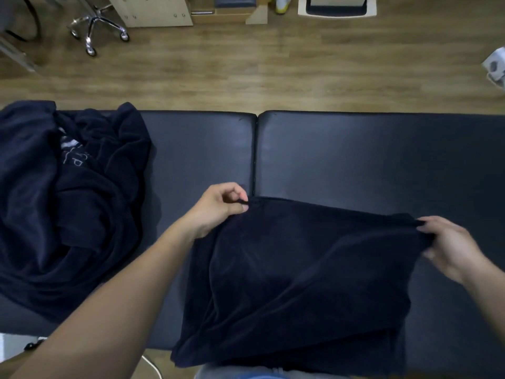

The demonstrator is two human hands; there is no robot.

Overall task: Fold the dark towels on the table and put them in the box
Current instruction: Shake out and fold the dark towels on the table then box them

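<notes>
My left hand (221, 206) and right hand (448, 247) each pinch a top corner of the dark towel (300, 269), lower centre on the counter (355, 154). Held edge runs left-right, cloth drapes toward me. Unfolded towel pile (68, 201) middle left. Box not in view.

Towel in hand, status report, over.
Left hand pinches one far corner, right hand grips the other. Towel stretched over table. Unfolded pile at left; no box in view.
</notes>
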